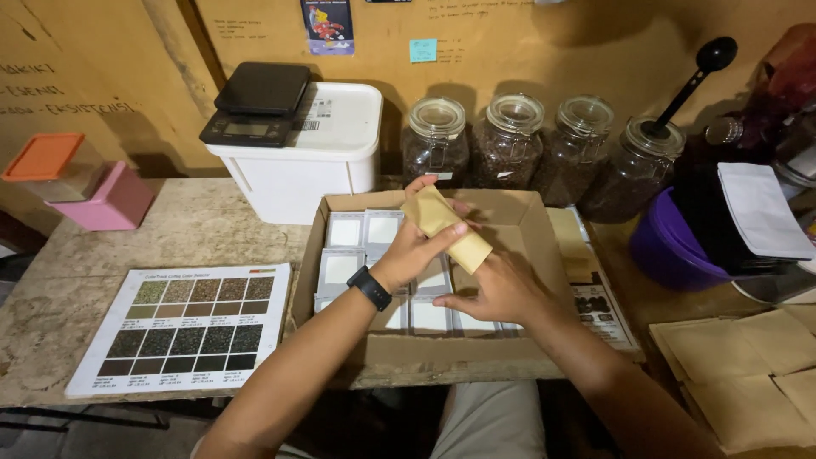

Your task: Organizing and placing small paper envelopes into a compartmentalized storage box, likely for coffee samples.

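My left hand (416,246) is shut on a small tan paper pouch (446,228), held tilted above an open cardboard box (340,336). A black watch sits on that wrist. My right hand (501,289) is just below the pouch's lower end, fingers curled inside the box over the white-faced packets (342,269) that stand in rows there. Whether the right hand grips anything is hidden by the pouch and the left hand.
Several glass jars of dark beans (507,140) line the back wall. A white tub (327,153) carries a black scale (255,102). A printed colour chart (187,327) lies at left, pink and orange boxes (81,183) far left, loose tan pouches (748,374) at right, a purple bowl (667,251) nearby.
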